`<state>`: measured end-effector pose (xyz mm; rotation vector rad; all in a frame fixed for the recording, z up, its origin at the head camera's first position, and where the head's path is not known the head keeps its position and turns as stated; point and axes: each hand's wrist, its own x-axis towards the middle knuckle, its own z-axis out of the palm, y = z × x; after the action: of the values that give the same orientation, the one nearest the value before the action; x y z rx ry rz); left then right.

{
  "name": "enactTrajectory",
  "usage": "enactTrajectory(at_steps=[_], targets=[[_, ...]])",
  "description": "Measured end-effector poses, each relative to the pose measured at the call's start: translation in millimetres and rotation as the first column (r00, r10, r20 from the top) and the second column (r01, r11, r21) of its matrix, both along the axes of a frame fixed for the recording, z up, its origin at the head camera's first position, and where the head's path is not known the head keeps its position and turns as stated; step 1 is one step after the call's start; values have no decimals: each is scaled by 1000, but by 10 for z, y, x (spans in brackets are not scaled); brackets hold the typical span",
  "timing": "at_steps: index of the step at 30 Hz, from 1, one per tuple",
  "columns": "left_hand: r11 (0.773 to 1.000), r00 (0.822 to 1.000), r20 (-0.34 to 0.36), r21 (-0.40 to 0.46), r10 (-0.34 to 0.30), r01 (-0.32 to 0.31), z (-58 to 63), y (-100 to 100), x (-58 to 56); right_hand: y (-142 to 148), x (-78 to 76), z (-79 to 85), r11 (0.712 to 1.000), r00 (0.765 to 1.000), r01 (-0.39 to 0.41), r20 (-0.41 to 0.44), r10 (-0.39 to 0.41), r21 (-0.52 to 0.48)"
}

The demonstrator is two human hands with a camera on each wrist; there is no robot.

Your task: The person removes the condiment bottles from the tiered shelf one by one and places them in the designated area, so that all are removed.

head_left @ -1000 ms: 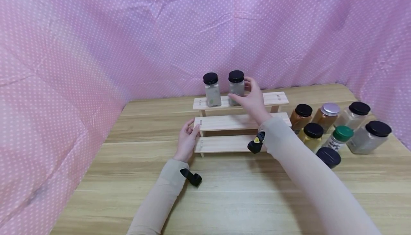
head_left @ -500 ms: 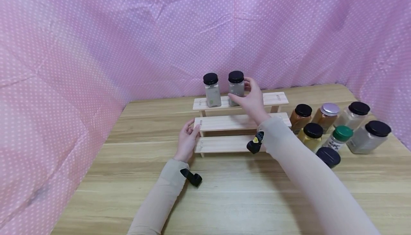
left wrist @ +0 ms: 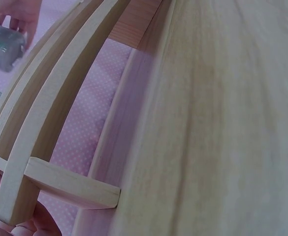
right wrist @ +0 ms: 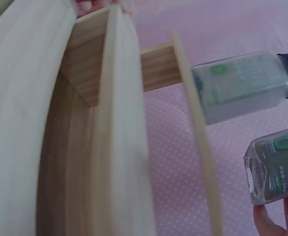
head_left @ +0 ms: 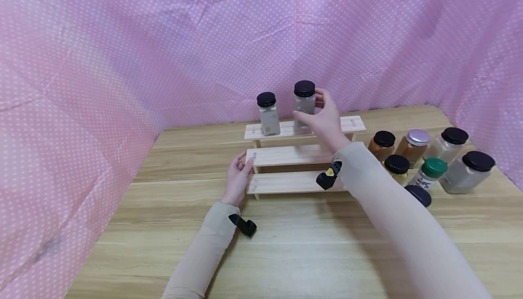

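In the head view a three-step wooden shelf rack [head_left: 296,156] stands on the table. My left hand [head_left: 237,178] grips its left end at the middle step, thumb on top; the left wrist view shows fingers [left wrist: 43,219] curled beneath the wood. My right hand [head_left: 327,119] holds a clear spice jar [head_left: 304,103] with a black lid, fingers and thumb around its sides. In the right wrist view this jar [right wrist: 276,164] is raised off the top step, its bottom showing. A similar black-lidded jar [head_left: 269,119] stands upright at the top step's left.
Right of the rack several jars stand grouped: orange-brown ones with a black lid [head_left: 383,147] and a silver lid [head_left: 414,144], a green-capped shaker [head_left: 429,171], and a large black-lidded jar [head_left: 467,171]. A pink dotted curtain [head_left: 229,49] hangs behind the table.
My right hand has lifted the jar up off the top step and slightly to the right. My left hand stays at the rack's left end.
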<state>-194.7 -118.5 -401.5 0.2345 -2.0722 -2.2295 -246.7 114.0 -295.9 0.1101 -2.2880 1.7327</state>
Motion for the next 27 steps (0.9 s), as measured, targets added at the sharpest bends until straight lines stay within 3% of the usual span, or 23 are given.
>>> enactTrajectory(at_steps=[9, 18, 27], targets=[[1000, 1000, -2, -10, 14, -14, -15, -18, -17, 30, 196, 399, 1000, 1000, 8, -20, -8, -13], [1000, 1000, -4, -6, 7, -7, -10, -18, -19, 144, 601, 818, 999, 999, -25, -34, 23, -35], [1000, 1000, 1, -10, -3, 3, -5, -7, -17, 445, 938, 948, 998, 1000, -6, -21, 7, 63]])
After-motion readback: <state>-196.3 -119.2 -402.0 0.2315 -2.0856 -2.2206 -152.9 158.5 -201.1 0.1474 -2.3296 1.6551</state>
